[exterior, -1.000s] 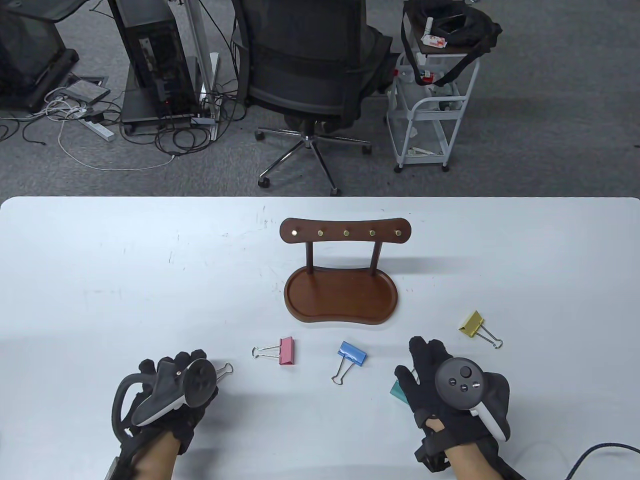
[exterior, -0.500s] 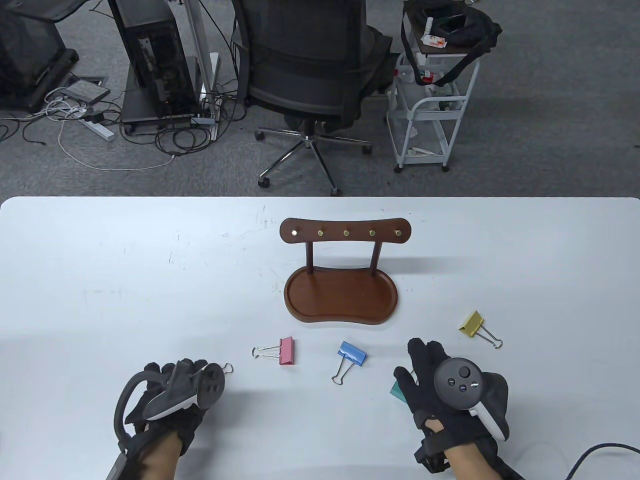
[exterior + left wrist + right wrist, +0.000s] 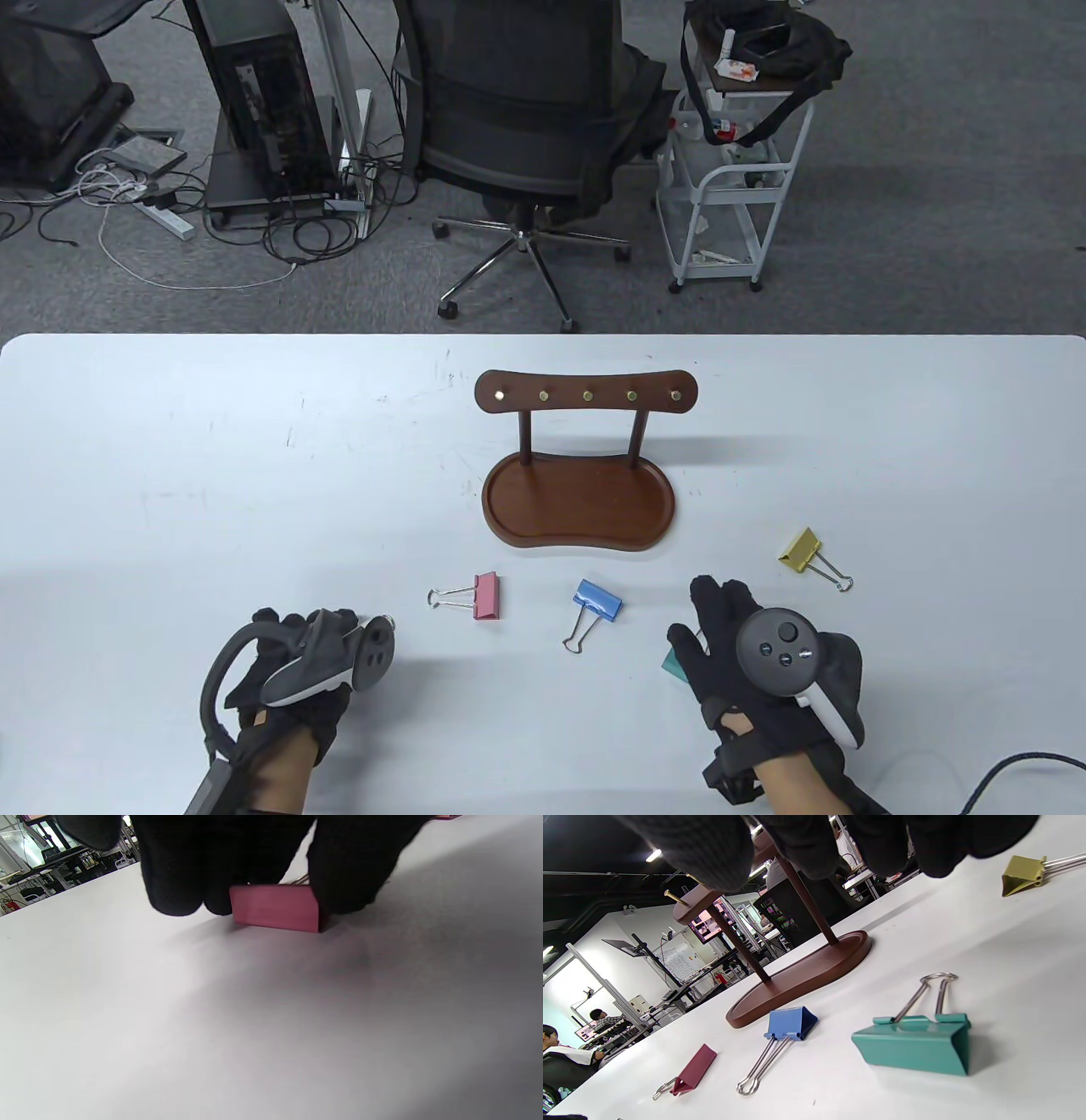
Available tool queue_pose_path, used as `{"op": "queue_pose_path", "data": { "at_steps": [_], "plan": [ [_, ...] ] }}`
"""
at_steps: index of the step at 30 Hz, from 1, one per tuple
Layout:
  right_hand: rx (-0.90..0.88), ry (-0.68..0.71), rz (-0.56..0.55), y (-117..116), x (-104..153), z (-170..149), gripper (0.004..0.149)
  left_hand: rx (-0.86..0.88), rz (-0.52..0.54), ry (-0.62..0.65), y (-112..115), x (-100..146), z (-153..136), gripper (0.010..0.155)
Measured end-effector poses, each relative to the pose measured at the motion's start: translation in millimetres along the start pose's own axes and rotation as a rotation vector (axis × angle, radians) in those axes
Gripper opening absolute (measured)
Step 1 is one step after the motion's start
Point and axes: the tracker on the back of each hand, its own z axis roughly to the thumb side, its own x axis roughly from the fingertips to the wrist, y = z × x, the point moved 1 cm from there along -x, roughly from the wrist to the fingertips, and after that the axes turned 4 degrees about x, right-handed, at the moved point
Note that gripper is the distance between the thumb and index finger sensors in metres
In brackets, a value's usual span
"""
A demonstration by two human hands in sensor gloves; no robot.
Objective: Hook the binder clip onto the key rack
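Since a second ago, left hand (image 3: 301, 671) slides slightly right and rolls over, now covering almost all of the wire loop that stuck out past its fingers; only a sliver of loop shows. Right hand (image 3: 764, 658) barely shifts.

Left wrist view: gloved fingertips (image 3: 352, 878) bracket a red binder clip (image 3: 275, 908) on both sides, clip body down on the table (image 3: 212, 1027). Fingers touch or nearly touch it; pinch looks closing, cannot tell if clamped firm. Clip not lifted.

Right hand hovers fingers spread, holding nothing; teal binder clip (image 3: 916, 1043) lies just under its fingers, untouched.

Progress: early. Key rack (image 3: 585, 399) stands well ahead of and to the right of the left grip, all brass pegs bare. Nothing hooked. Pink clip (image 3: 485, 596), blue clip (image 3: 597, 599) and yellow clip (image 3: 801, 547) lie loose between the hands and the rack.

Left to do, judging from this: secure the pinch, lift, carry to the rack, slip the wire loop over a peg, let go.
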Motion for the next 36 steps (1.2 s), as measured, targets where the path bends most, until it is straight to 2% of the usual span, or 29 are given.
{"op": "queue_pose_path", "data": {
  "at_steps": [6, 15, 26, 36],
  "plan": [
    [0.0, 0.0, -0.001, 0, 0, 0, 0.073, 0.018, 0.05, 0.003, -1, 2, -1, 0.076],
    [-0.003, 0.002, -0.001, 0, 0, 0, 0.073, 0.167, 0.173, -0.059, -15, 18, -4, 0.076],
    [-0.008, 0.006, 0.01, -3, 0, 1, 0.073, 0.292, 0.406, -0.134, -49, 40, 1, 0.076],
    [-0.009, 0.01, 0.012, -3, 0, 1, 0.073, 0.37, 0.512, -0.169, -84, 47, 10, 0.077]
  ]
}}
